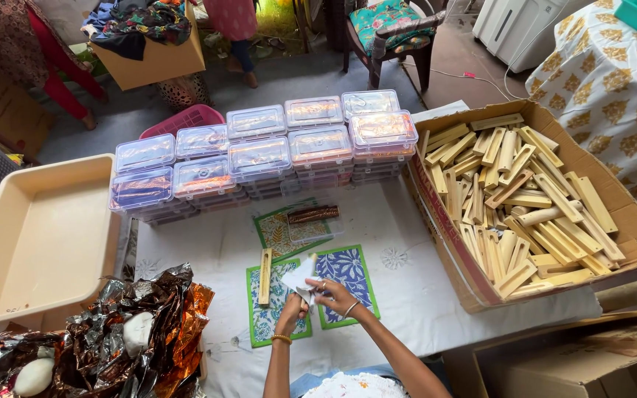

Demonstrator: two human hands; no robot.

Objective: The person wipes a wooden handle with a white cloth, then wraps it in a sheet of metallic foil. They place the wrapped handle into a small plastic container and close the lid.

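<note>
My left hand [293, 307] and my right hand [331, 293] meet over a white-clothed table, both pinching a small white paper piece [299, 275]. They hover above two printed cards with green borders, one teal [268, 309] and one blue-flowered [346, 274]. A pale wooden stick [265, 276] lies on the teal card, just left of my left hand. Farther back, a small clear box with something brown inside [313, 221] rests on another green patterned card [280, 230].
Stacks of clear lidded boxes [259, 151] line the back of the table. A large cardboard box of wooden pieces [517, 195] stands right, a beige tray [42, 236] left, crumpled foil with white lumps [123, 335] front left. People's legs [237, 29] show beyond.
</note>
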